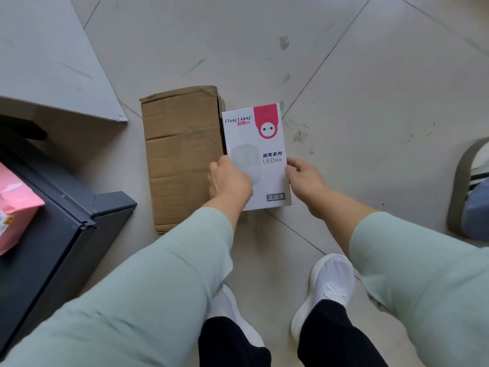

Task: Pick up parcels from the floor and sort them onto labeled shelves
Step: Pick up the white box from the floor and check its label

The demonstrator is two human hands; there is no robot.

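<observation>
A white LED bulb box (260, 144) with a red corner mark is held over the tiled floor, long side pointing away from me. My left hand (229, 180) grips its left edge and my right hand (304, 176) grips its right edge. A brown cardboard parcel (182, 157) lies flat on the floor just left of the white box, partly behind my left hand.
A dark metal shelf unit (66, 221) stands at the left with a pink parcel (16, 207) on it. A grey panel (47, 62) lies at the upper left. Another person's shoe (473, 192) is at the right edge. My white shoes (330, 284) stand below.
</observation>
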